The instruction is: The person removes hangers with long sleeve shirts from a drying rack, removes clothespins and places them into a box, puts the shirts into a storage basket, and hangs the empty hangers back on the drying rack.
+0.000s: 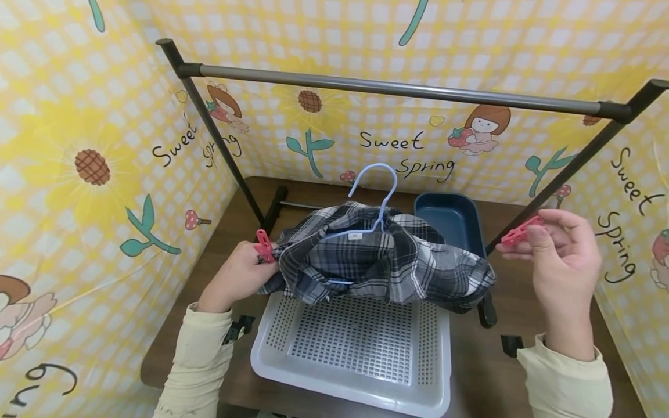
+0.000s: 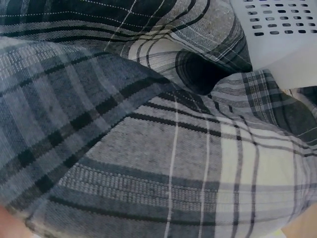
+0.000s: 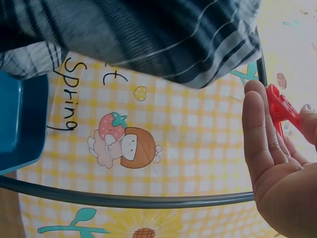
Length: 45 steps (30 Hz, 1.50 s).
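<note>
A black, grey and white plaid shirt [image 1: 360, 267] hangs on a pale blue clothes hanger [image 1: 389, 191], whose hook stands up from the collar. My left hand [image 1: 237, 276] grips the shirt at its left shoulder, where a red clothespin [image 1: 264, 246] stands at the fingers. Folds of the shirt [image 2: 148, 148] fill the left wrist view, hiding most of that hand. To the right of the shirt, apart from it, my right hand [image 1: 567, 261] pinches another red clothespin [image 1: 522, 230] between thumb and fingers. The right wrist view shows this clothespin [image 3: 282, 109] beside extended fingers.
A white perforated basket [image 1: 263, 348] stands under the shirt on the brown table [image 1: 183, 331]. Behind the shirt's right side is a blue tray [image 1: 475, 217]. A rack with a metal bar [image 1: 397, 88] spans the back, its posts on both sides. Patterned cloth [image 1: 63, 244] surrounds the table.
</note>
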Tool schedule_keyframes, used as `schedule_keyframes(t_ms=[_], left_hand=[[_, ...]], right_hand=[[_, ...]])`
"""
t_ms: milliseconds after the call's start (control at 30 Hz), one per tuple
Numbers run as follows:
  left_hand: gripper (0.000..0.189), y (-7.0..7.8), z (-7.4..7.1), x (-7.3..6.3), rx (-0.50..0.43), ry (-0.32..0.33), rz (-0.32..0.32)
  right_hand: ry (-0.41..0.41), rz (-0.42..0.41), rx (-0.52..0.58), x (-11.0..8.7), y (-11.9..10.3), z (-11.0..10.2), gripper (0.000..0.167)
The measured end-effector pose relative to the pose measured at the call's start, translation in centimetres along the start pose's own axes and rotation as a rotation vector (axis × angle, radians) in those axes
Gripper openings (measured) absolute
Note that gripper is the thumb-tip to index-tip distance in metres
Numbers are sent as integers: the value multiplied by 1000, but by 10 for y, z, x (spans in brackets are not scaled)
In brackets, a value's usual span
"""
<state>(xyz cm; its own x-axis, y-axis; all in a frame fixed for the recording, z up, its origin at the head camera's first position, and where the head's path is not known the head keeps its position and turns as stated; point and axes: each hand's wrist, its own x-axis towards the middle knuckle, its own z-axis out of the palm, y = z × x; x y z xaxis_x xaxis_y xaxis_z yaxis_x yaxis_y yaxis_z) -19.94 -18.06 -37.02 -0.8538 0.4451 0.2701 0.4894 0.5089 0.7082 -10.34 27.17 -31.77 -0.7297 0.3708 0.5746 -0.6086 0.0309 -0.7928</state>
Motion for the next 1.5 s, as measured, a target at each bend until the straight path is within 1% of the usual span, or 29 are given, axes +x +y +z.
schedule_keyframes(t_ms=[133,167,267,300,400,433,500,533,600,667,767,933,1033,1067,1100,1200,1333,1500], left_hand=[[38,-1,-1,-1,-4,-1,-10],[39,-1,-1,-1,-6,-1,-8],[39,-1,-1,-1,-12,4,4],[39,0,-1,-1,-14,5,8],[40,0,-2,-1,-22,3,15],[40,1,-2,0,-23,1,15],[39,1,-2,0,-21,-4,16],[39,0,-2,-1,-20,-4,15],[38,0,-2,-1,-16,-3,22],[37,-1,-2,-1,-10,-1,29],[36,-2,-2,-1,-7,0,25],[36,0,-2,0,-15,-14,1],[37,0,-2,1,-14,-18,4],[37,1,-2,1,-15,-18,3],[36,1,-2,1,-13,-19,7],[35,1,-2,0,-10,-20,6],[34,1,-2,0,-8,-23,3],[34,3,-3,1,-21,-26,4]], right_hand=[[9,20,-66,-1,1,-3,29],[3,19,-59,-1,1,-3,32],[3,47,-113,-1,1,-4,41],[6,60,-141,-1,0,-4,44],[19,99,-301,-2,-1,-6,51],[22,107,-330,-2,-1,-7,53],[20,109,-422,-3,-1,-8,56],[15,106,-450,-3,-1,-8,57],[5,98,-465,-3,0,-8,59],[-4,89,-506,-3,0,-8,61],[-8,99,-499,-3,1,-8,63],[4,139,-495,-3,0,-10,66],[12,162,-538,-3,0,-10,67],[8,161,-567,-2,-1,-10,68],[9,168,-569,-2,-1,-10,69],[-4,164,-598,-1,-1,-9,69],[-22,136,-654,-1,3,-8,68],[-24,151,-708,1,7,-8,67]])
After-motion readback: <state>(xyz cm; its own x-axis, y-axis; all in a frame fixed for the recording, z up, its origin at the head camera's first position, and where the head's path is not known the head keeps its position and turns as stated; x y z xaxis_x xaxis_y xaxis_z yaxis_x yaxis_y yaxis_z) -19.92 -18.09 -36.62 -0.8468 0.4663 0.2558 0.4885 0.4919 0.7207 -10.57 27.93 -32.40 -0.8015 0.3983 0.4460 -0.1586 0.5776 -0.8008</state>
